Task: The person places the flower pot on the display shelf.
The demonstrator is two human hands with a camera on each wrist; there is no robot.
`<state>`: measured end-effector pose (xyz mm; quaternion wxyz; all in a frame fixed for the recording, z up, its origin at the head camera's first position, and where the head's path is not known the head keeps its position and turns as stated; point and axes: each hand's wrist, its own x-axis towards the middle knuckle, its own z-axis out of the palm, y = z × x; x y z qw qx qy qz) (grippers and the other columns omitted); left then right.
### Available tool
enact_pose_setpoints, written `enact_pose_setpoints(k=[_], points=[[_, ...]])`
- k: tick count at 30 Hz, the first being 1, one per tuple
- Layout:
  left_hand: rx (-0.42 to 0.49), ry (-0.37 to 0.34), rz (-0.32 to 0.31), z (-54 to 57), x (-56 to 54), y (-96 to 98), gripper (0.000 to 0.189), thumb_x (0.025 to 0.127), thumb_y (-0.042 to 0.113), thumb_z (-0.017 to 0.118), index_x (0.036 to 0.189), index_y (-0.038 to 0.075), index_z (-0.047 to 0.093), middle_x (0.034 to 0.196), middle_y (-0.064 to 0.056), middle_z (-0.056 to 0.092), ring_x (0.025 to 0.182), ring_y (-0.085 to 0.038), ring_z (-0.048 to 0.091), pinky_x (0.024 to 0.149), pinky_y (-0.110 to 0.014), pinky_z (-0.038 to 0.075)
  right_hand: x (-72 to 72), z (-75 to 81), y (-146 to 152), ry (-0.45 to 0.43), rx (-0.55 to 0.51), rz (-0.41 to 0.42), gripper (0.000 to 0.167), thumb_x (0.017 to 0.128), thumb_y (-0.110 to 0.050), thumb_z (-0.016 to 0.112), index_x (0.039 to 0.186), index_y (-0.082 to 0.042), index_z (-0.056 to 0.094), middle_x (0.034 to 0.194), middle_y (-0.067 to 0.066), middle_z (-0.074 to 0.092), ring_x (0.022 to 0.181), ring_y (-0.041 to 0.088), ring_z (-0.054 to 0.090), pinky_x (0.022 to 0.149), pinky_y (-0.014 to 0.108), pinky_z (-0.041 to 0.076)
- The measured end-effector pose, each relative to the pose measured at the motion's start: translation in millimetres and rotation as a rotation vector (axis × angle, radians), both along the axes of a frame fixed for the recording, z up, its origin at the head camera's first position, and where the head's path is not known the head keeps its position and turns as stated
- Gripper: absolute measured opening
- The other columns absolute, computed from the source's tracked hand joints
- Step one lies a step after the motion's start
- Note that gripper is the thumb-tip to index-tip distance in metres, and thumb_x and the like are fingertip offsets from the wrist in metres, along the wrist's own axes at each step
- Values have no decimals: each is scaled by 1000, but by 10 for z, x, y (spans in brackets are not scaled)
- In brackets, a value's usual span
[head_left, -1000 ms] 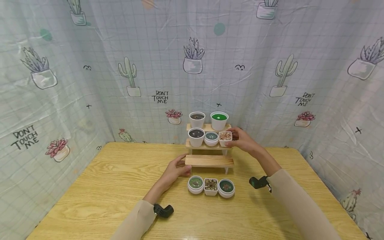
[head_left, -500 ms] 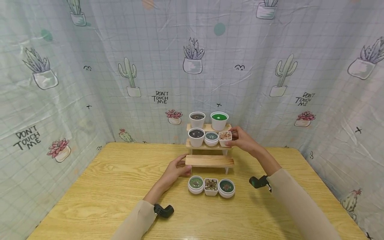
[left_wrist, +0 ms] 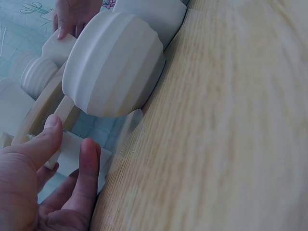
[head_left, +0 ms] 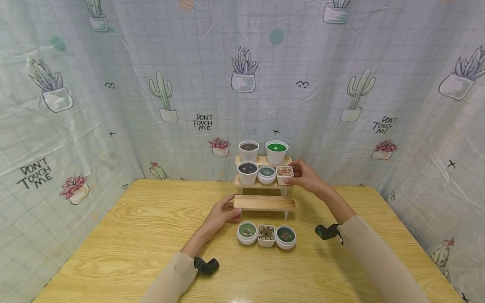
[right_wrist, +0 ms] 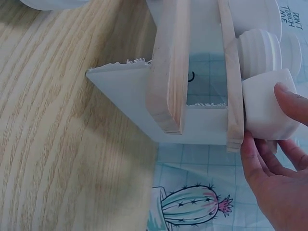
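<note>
A small tiered plant stand [head_left: 264, 203] with wooden shelves and white side supports stands mid-table. My left hand [head_left: 221, 214] holds the left end of its lowest shelf, thumb in front; in the left wrist view the thumb lies against the wood. At the right end of the middle shelf, my right hand [head_left: 306, 176] grips a square white pot [head_left: 284, 175] topped with reddish pebbles. The right wrist view shows the thumb on one face of this pot [right_wrist: 268, 103], its base against the shelf. Beside it sit a ribbed round pot [head_left: 267, 174] and a taller dark-topped pot [head_left: 248, 173].
Two tall white pots, one grey-topped [head_left: 249, 150] and one green-topped [head_left: 277, 152], occupy the top shelf. Before the stand, a green-topped round pot [head_left: 247, 232], a square pebble pot [head_left: 266, 235] and a dark-green round pot [head_left: 285, 237] line the wooden table [head_left: 151, 223]. A printed curtain [head_left: 189, 84] surrounds it.
</note>
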<state>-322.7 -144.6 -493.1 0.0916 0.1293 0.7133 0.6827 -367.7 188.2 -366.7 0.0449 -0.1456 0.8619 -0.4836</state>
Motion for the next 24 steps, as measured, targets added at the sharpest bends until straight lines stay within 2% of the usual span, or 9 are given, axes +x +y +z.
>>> enact_pose_setpoints(k=[10,24], points=[[6,-4,13,-26,-33,6,78,98,17,72,163,8,28,137,-28,59,95,-17,72,89,-34,65,-11,-38,5,2,-22,-17,73,97,-19,73,151,4,29,148,30,43,135,43,47,117,57,44],[8,-1,10,-17,-53,-7,77,98,18,73,162,8,30,136,-27,59,95,-17,72,87,-32,66,-38,-72,-1,13,0,-41,69,98,-18,72,149,2,31,148,29,45,134,43,49,116,57,46]])
